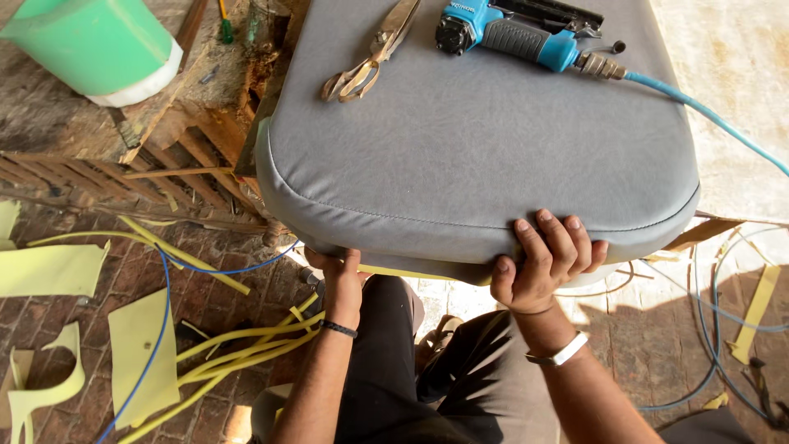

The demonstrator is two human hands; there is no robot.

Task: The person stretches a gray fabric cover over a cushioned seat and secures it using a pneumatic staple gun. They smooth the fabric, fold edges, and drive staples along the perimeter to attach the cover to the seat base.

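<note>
Two hands hold the near edge of the grey cushion (477, 156): the right hand (546, 259) curls its fingers over it, the left hand (339, 275) grips underneath. Scissors (374, 51) and a blue staple gun (518, 31) lie on top.

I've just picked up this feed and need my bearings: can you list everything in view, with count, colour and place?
seat cushion: one, grey with a stitched seam, centre
scissors: one pair, worn metal, on the cushion, top left
pneumatic stapler: one, blue and black, on the cushion, top
air hose: one, light blue, running from the stapler off to the right
bucket: one, green with a white rim, top left
foam scraps: several, pale yellow, on the brick floor at left
thin cord: one, blue, across the scraps
left hand: under the cushion's front edge, black wristband
right hand: gripping the front edge, silver bracelet
</note>
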